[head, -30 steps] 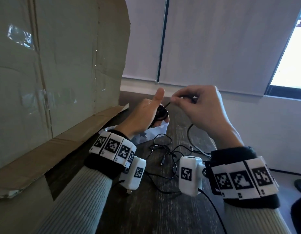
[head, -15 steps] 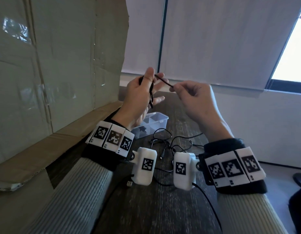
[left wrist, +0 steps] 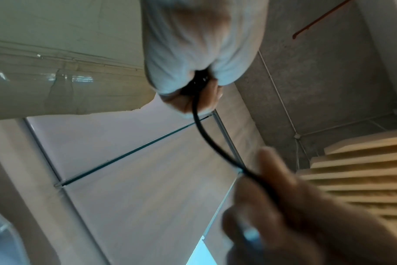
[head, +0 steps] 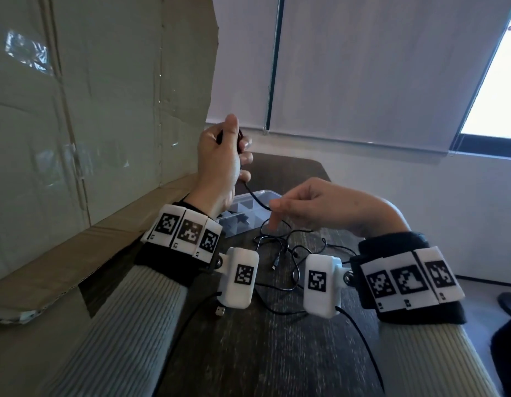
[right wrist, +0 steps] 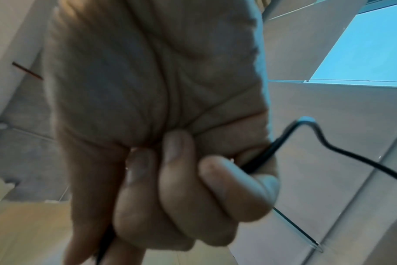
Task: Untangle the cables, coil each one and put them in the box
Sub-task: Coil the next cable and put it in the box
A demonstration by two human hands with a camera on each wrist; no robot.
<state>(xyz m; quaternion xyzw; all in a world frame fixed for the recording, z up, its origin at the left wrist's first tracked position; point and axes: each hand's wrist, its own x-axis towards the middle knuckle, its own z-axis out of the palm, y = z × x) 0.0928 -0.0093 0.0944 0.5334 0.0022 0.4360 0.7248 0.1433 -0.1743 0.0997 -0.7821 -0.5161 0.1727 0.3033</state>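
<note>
The right hand is now lowered from the upper centre of the head view to the middle right, just above the tangle on the counter. The black cable, earlier drawn short and level between the hands, is now hung in a downward curve from the raised left hand to the right fingers.

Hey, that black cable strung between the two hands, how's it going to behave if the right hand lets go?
The black cable sags between left hand and right hand, so it is probably floppy and would drop. The kink in the right wrist view suggests it keeps bends and may spring out of a coil. It looks thin, likely light.
</note>
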